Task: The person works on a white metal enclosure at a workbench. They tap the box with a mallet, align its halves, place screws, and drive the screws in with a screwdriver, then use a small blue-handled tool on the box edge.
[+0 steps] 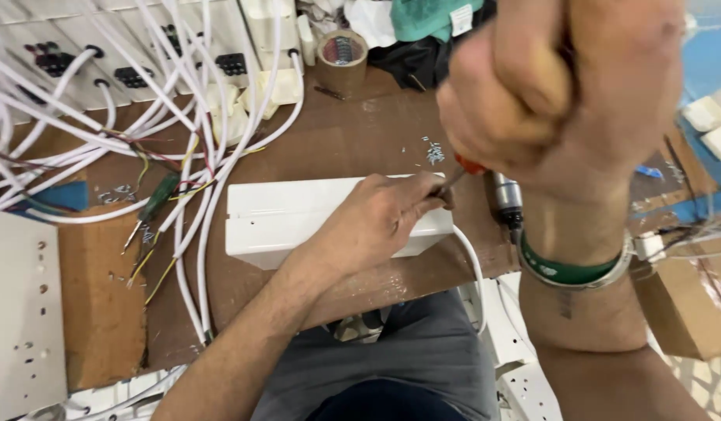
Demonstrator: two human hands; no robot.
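My right hand is up close to the camera, fist closed around the handle of a screwdriver whose orange collar and metal shaft point down-left. My left hand rests on a white rectangular plastic box lying on the brown wooden bench, its fingertips pinched around the screwdriver tip at the box's right end. A white cable leaves the box's right side and curves down off the bench edge. A green band circles my right wrist.
Many white cables with coloured wire ends spread over the left of the bench, beside a green-handled screwdriver. White socket strips lie at the back, a brown tape roll behind, loose screws, a perforated white plate at left.
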